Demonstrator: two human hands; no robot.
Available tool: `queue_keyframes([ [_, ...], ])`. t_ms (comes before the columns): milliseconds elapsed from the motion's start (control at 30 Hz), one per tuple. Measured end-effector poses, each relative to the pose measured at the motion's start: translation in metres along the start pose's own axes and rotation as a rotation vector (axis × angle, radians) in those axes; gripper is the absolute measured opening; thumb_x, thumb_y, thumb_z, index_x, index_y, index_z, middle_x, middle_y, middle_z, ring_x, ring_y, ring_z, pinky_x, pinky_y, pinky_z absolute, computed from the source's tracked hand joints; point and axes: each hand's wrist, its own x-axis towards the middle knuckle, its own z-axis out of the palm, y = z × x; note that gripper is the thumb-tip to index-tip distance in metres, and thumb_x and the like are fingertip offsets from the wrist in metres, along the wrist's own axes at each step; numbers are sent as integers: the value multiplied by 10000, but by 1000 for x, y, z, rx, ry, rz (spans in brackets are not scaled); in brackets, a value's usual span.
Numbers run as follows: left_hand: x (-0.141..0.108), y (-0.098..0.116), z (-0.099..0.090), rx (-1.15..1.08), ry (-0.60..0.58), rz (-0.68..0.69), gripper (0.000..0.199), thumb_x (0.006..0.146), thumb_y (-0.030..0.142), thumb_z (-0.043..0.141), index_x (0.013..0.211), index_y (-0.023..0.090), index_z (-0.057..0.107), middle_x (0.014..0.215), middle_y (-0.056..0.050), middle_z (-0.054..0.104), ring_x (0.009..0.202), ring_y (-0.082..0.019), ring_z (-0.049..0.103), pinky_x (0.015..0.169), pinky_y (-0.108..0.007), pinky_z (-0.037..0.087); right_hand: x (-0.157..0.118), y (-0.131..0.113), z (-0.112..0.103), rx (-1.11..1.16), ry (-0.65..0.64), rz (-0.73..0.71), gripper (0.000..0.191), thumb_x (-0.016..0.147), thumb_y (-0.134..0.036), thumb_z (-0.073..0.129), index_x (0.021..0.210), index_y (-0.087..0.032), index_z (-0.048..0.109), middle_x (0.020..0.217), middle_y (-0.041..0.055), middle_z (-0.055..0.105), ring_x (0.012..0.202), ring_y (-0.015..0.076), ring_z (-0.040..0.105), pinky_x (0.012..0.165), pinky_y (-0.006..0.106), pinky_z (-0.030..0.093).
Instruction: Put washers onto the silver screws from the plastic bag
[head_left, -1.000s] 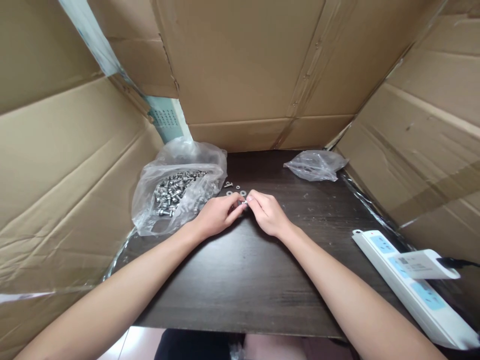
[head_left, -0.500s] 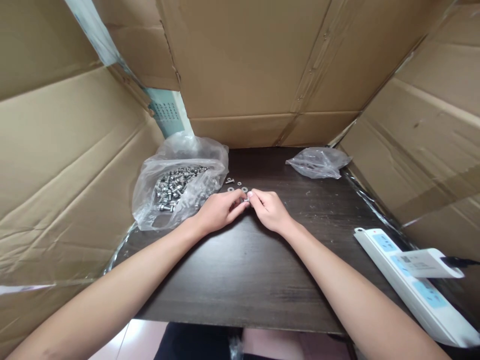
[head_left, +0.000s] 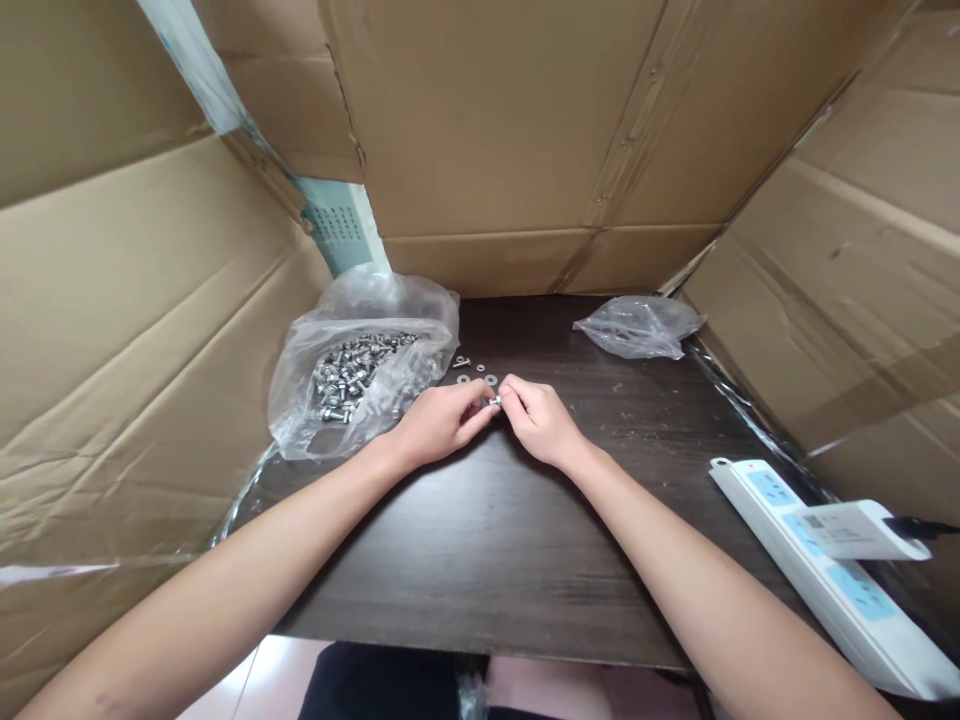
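A small silvery bolt [head_left: 496,401] sits between the fingertips of both hands above the dark table. My left hand [head_left: 442,420] is closed, thumb and forefinger pinching one end of it. From the other side, the fingers of my right hand [head_left: 538,412] are closed at its other end; most of the bolt is hidden by fingers. Just beyond the hands lie two flat washers, one on the left [head_left: 463,379] and one on the right [head_left: 490,380]. Behind them rest a smaller ring [head_left: 481,367] and a loose bolt [head_left: 462,362].
Left of my hands stands an open clear plastic bag [head_left: 296,345] full of bolts [head_left: 345,375]. A second clear bag [head_left: 637,325] lies at the back right. A white power strip [head_left: 832,580] with a plugged-in adapter [head_left: 862,528] runs along the right. Cardboard walls [head_left: 525,120] enclose the table [head_left: 480,560].
The right fingertips have shifted slightly on the bolt, and more of its metal shows between the hands. The view has moved very slightly; the rest stays in place.
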Motion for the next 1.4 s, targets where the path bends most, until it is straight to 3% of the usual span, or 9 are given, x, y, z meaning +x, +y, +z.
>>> queue_keyframes([
  [333, 1, -2, 0, 2, -20, -15, 189, 1022, 353, 538, 1027, 185, 626, 726, 15, 646, 612, -131, 559, 624, -245, 390, 1, -3, -3, 73, 0, 43, 388, 1033, -403, 371, 689, -224, 389, 620, -12, 468, 580, 139, 430, 606, 291, 293],
  [533, 0, -2, 0, 5, 0, -1, 195, 1027, 361, 540, 1039, 189, 632, 715, 23, 629, 609, -129, 557, 622, -242, 393, 0, -3, -6, 89, -50, 36, 291, 999, -329, 405, 736, -216, 457, 683, -1, 533, 649, 154, 490, 659, 289, 337],
  [900, 1, -2, 1, 0, 0, 4, 192, 1023, 355, 547, 1042, 183, 631, 722, 17, 642, 608, -129, 565, 619, -242, 396, 0, -2, -5, 34, -59, 26, 357, 1022, -373, 375, 698, -223, 391, 650, -3, 499, 600, 144, 437, 626, 301, 291],
  [1200, 1, -2, 0, 4, 2, -15, 184, 1022, 346, 542, 1048, 185, 626, 733, 12, 652, 608, -130, 569, 618, -240, 405, -1, -4, -9, 102, -77, 33, 236, 985, -310, 419, 788, -214, 507, 742, 14, 597, 682, 168, 519, 689, 301, 366],
  [1400, 1, -1, 0, 3, -12, -14, 188, 1024, 351, 542, 1055, 183, 622, 748, 9, 656, 614, -130, 572, 617, -239, 402, 0, -3, -7, 79, -71, 27, 304, 996, -340, 407, 718, -221, 428, 684, -1, 530, 633, 154, 463, 653, 302, 320],
])
